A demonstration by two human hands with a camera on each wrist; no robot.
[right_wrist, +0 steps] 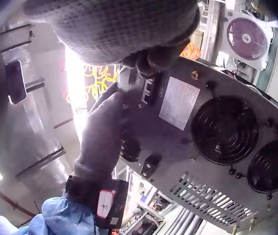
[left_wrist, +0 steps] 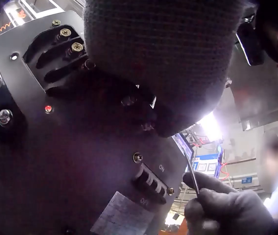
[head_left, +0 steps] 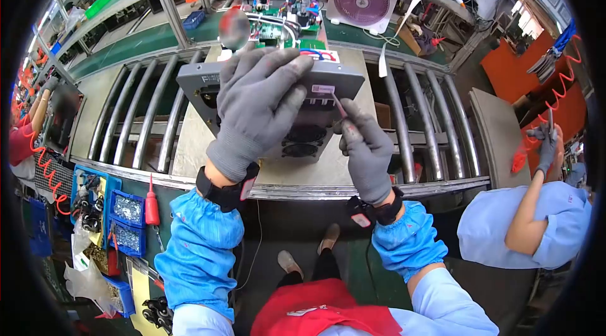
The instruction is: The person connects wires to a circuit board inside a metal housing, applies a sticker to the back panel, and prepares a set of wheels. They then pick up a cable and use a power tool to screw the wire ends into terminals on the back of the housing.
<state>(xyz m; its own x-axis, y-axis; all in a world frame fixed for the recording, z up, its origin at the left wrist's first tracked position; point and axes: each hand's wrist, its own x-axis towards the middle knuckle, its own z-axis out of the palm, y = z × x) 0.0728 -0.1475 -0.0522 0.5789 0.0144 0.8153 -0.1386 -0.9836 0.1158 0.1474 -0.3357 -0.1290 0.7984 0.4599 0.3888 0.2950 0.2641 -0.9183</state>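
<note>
A dark metal unit (head_left: 252, 83) stands tilted on the bench, its panel showing two fans (right_wrist: 224, 129), a row of switches (left_wrist: 152, 180) and a silver label (right_wrist: 179, 103). My gloved left hand (head_left: 255, 105) rests across the panel's upper part, fingers extended. To its right, my gloved right hand (head_left: 369, 156) pinches a thin metal tool (left_wrist: 192, 171) between thumb and fingers. The tool's tip meets a small white-and-red sticker (head_left: 323, 89) near the panel's upper edge. In the right wrist view the tool is hidden.
Metal rollers (head_left: 404, 124) flank the bench board. Behind the unit are circuit boards with wires (head_left: 274, 30) and a purple fan (head_left: 362, 0). Blue bins of screws (head_left: 128, 208) and a red bottle (head_left: 152, 208) sit at left. Other people work at both sides.
</note>
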